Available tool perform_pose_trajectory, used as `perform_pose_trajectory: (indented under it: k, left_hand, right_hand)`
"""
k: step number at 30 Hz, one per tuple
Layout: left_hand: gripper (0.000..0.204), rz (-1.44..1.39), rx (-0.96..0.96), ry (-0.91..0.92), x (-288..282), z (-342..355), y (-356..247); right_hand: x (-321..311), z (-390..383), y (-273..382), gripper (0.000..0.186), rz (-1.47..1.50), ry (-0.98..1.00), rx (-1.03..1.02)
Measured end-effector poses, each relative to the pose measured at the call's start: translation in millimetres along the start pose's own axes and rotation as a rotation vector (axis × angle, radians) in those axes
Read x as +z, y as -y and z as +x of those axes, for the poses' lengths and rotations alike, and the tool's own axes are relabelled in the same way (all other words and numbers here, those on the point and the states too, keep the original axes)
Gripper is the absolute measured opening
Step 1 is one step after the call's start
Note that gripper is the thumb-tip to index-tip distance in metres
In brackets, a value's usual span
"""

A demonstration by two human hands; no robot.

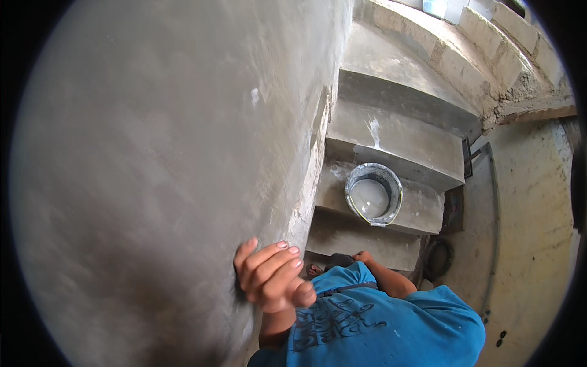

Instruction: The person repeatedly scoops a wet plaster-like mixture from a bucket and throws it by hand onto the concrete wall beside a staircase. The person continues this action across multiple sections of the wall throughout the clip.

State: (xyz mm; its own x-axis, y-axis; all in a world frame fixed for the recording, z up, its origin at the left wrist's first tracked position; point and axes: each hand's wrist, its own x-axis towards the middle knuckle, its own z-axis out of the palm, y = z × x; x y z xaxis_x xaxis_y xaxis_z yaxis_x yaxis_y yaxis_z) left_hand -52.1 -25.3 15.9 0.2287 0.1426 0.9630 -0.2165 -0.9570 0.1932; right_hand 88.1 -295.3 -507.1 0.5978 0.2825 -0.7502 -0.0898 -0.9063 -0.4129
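Observation:
My left hand (pixel 272 278) is raised close beside a grey plastered wall (pixel 153 153). Its fingers are loosely bent, the thumb stands apart from them, and nothing shows in the grasp. Whether the edge of the hand touches the wall is unclear. Low by my body, my right hand (pixel 363 256) lies against something dark, perhaps clothing; its fingers are too small and partly hidden to read. On a step in front of me stands a bucket (pixel 371 192) with a wire handle, its inside smeared pale and a whitish-grey material at the bottom.
Concrete steps (pixel 397 125) rise ahead along the wall, one with a white splash. At the right is a yellowish stained surface (pixel 535 202) with a dark hose or cable (pixel 495 214). A round dark object (pixel 438 258) sits beside the lower steps. Rough masonry (pixel 507 55) lines the upper right.

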Motion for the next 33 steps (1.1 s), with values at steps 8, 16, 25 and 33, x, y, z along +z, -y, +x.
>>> perform_pose_trajectory:
  k: [8, 16, 25, 33]
  left_hand:
    - [0.01, -0.299, 0.094, 0.27, -72, 91, -46]
    - [0.022, -0.383, -0.03, 0.261, -91, 101, -77]
    - [0.017, -0.094, -0.418, 0.196, -43, 144, -127]
    - [0.018, 0.066, 0.151, 0.317, -126, 90, -62]
  right_hand:
    - [7, 15, 6, 0.047, -0.085, -0.018, -0.01]
    - [4, 11, 15, 0.047, -0.087, -0.012, -0.024]
    - [-6, 10, 25, 0.047, -0.109, -0.002, 0.023]
    - [-6, 26, 21, 0.054, -0.091, 0.043, -0.049]
